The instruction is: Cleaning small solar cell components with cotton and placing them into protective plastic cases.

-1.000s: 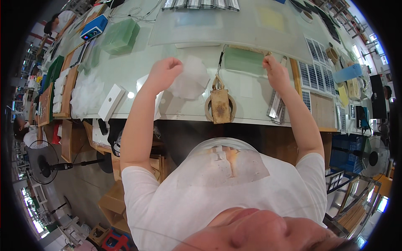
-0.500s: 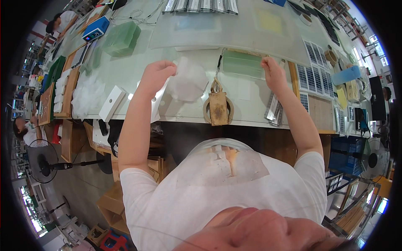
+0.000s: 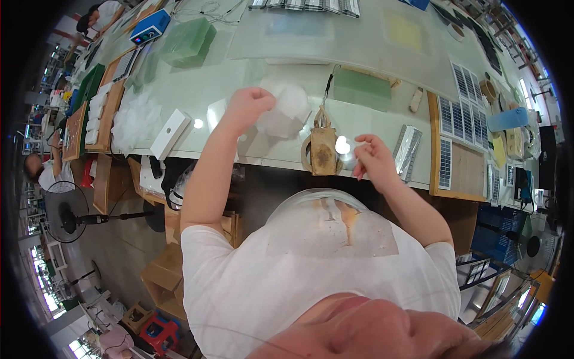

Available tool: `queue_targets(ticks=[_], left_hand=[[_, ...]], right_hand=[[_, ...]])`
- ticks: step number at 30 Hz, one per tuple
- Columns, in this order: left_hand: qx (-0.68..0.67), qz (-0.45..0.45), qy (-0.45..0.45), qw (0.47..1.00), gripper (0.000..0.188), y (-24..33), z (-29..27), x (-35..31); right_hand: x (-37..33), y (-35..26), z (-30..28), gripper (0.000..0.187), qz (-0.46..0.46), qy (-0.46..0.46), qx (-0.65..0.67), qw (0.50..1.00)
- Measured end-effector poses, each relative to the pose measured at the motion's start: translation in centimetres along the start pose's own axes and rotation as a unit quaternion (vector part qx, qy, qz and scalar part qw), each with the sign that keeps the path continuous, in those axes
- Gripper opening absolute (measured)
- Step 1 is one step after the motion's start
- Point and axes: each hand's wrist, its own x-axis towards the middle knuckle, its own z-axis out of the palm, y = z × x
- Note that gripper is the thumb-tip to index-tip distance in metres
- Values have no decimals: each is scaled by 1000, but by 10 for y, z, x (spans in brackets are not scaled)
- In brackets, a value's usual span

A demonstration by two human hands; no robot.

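My left hand point(image 3: 250, 109) has its fingers pressed together at the left edge of a white, translucent fluffy wad point(image 3: 286, 113); whether the fingertips grip anything is hidden. Near the table's front edge, my right hand point(image 3: 373, 160) hangs with thumb and fingers apart and nothing visible between them. Just left of it lies a worn tan block point(image 3: 324, 154) over a round ring, with a dark cord leading up from it. Beyond that is a flat green translucent slab point(image 3: 362, 90). Thin silvery strips point(image 3: 408, 149) lie right of my right hand.
A frosted sheet point(image 3: 335, 45) spans the far side. At left are a white bar point(image 3: 170, 134), white fluff point(image 3: 134, 122), a green translucent block point(image 3: 190, 43) and a blue control box point(image 3: 149, 27). Solar panels point(image 3: 457, 119) lie in a wooden tray at right, near a blue bottle point(image 3: 505, 119).
My right hand has come from the green slab's right end toward the front edge, and its fingers have opened. My left hand has moved slightly right. The whole view has shifted a little.
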Motion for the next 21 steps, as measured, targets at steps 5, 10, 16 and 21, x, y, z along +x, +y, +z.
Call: queue_targets(ticks=[5,10,16,21], left_hand=[[173,52,25,983,17,1,13,-12],[173,69,28,982,18,-14,12,-13],[246,104,95,959,26,-13,18,-36],[233,-36,30,971,36,-14,28,-41]], right_hand=[[-13,7,17,22,-177,34,-321,930],[7,-20,40,18,-350,36,-425,834],[44,-41,63,16,-445,4,-427,787],[-14,-106,89,20,-588,-92,-308,743]])
